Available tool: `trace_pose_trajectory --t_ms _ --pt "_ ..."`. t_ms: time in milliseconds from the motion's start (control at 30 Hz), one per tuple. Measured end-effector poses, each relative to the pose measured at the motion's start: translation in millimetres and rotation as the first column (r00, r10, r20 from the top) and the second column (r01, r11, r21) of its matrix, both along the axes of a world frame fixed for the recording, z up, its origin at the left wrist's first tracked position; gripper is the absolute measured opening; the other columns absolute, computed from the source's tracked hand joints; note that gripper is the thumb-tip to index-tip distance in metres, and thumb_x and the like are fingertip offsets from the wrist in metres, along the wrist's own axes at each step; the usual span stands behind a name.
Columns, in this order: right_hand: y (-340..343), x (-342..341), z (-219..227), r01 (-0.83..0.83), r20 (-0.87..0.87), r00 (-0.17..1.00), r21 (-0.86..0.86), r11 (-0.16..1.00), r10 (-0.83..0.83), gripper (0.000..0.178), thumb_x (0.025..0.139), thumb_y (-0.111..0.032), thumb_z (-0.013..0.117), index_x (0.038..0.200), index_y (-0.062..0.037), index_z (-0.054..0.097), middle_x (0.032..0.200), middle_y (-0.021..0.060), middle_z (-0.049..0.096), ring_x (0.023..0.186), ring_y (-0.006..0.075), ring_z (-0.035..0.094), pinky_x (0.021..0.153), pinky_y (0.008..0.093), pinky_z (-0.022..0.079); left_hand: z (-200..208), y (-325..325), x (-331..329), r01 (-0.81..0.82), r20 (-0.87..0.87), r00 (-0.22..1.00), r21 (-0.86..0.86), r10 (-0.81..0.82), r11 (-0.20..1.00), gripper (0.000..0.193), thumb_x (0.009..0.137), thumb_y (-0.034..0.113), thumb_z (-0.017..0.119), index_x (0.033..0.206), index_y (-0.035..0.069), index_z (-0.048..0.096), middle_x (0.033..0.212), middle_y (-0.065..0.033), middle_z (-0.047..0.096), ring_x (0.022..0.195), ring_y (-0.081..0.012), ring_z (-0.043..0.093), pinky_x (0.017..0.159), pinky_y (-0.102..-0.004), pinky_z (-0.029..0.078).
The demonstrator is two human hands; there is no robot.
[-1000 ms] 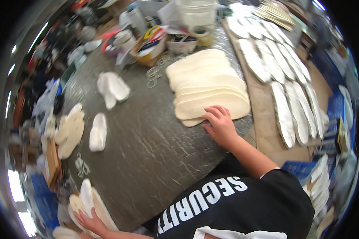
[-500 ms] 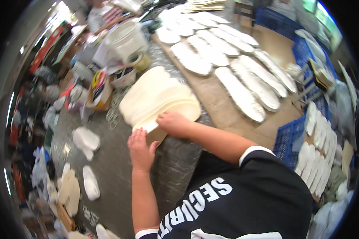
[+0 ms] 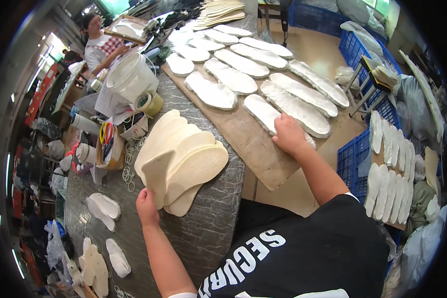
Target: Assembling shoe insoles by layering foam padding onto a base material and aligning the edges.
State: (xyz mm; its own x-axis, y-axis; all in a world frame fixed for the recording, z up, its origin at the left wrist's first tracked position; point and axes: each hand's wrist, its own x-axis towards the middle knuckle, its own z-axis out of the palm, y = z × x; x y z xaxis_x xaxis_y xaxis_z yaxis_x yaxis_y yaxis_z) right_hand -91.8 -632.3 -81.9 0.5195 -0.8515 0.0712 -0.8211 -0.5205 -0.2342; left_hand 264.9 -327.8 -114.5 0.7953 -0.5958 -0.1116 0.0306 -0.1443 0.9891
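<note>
My left hand (image 3: 147, 206) is closed on the near end of a cream insole (image 3: 157, 174), which is tilted up off a fanned pile of cream insoles (image 3: 203, 161) on the dark table. Out to the right, my right hand (image 3: 289, 134) pinches the near end of a white, rough-edged insole (image 3: 260, 111). That piece lies on a brown board (image 3: 253, 149) among rows of similar white insoles (image 3: 231, 77); my fingertips are partly hidden there.
The dark marbled table (image 3: 198, 233) also carries a white bucket (image 3: 131, 77), a tape roll (image 3: 149, 103), a box with scissors (image 3: 109, 149) and white insoles (image 3: 104, 208) at left. Blue crates (image 3: 352, 169) stand on the right. Another person (image 3: 102, 47) sits at the far left.
My right hand has left the cream pile and reached right to a white insole on the board. My left hand has raised one cream insole. The view has shifted.
</note>
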Motion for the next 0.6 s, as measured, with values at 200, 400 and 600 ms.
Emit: trace_pose_trajectory --t_ms 200,400,600 --pt "-2 3 1 0.180 0.668 0.730 0.014 0.984 -0.143 0.008 0.082 -0.009 0.057 0.086 -0.0023 0.060 0.096 0.0149 0.059 0.092 0.0329 0.059 0.080 0.0445 0.047 -43 26 5 -0.528 -0.541 0.791 -0.367 0.286 0.766 0.023 0.103 0.019 0.048 0.116 0.003 0.056 0.105 -0.0061 0.067 0.089 -0.0217 0.063 0.076 -0.0378 0.051" --pt "53 48 34 -0.023 0.808 0.532 -0.285 0.958 0.253 0.012 0.073 -0.004 0.062 0.083 -0.0039 0.056 0.094 0.0153 0.057 0.094 0.0339 0.052 0.085 0.0422 0.040 -41 101 5 -0.705 -0.759 0.636 -0.500 0.137 0.502 0.025 0.102 0.030 0.049 0.112 0.010 0.060 0.100 -0.0017 0.067 0.084 -0.0200 0.064 0.071 -0.0359 0.052" --pt "178 131 36 -0.636 0.666 0.275 -0.415 0.651 0.693 0.018 0.068 -0.007 0.063 0.084 -0.0079 0.056 0.096 0.0099 0.057 0.090 0.0285 0.054 0.081 0.0409 0.040 28 171 -40 -0.565 -0.444 0.824 -0.593 0.353 0.574 0.030 0.100 0.028 0.054 0.123 0.009 0.056 0.109 -0.0048 0.065 0.090 -0.0205 0.065 0.073 -0.0344 0.053"
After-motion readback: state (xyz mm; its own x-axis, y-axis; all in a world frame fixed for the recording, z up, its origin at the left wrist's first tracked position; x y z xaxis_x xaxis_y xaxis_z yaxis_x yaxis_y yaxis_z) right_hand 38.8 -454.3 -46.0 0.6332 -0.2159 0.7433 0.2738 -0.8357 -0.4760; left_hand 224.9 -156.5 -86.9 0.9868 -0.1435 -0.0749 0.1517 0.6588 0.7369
